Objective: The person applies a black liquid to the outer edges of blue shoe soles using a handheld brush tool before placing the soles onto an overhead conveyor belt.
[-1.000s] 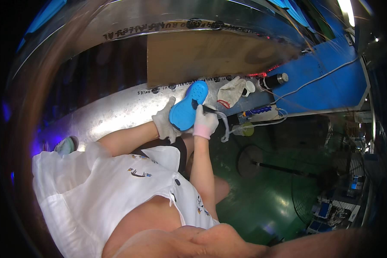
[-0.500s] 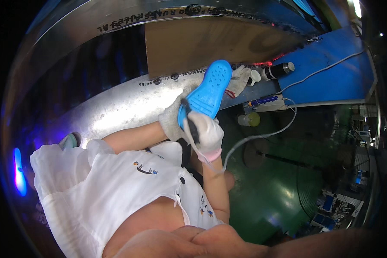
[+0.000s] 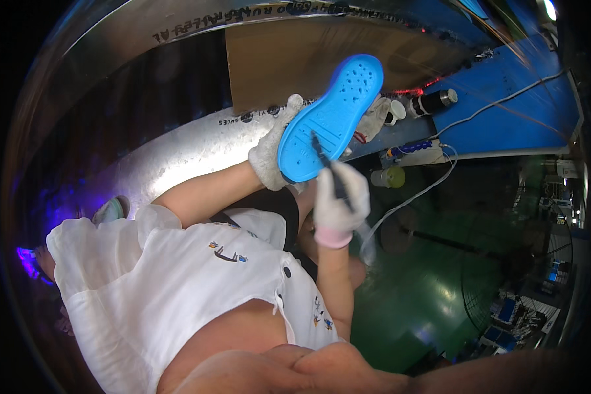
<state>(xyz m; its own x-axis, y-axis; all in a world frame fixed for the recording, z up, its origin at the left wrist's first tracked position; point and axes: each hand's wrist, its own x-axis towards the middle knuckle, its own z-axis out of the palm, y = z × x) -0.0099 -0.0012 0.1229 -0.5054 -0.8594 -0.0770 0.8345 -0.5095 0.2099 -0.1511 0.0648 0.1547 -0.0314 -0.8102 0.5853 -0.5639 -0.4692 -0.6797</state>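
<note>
A bright blue shoe sole with small holes in its far end and straight grooves across its middle is held up tilted before me. My left hand, in a whitish knit glove, grips it along its left side; some of the fingers are hidden behind the sole. In my right hand, gloved in white with a pink cuff, is a slim black pen-like tool. Its tip is over the grooved part of the sole; whether it touches, I cannot tell. A pale cable hangs near the right wrist.
Beyond the sole lie a glove, a white cup and a black flask. A brown board stands at the back of the shiny metal surface. A white cable crosses the blue panel at right. A yellowish cup sits lower down.
The sole has moved up and to the right, showing more of its face. My right hand has drawn a little right, and the tool now points at the grooves rather than the lower left edge.
</note>
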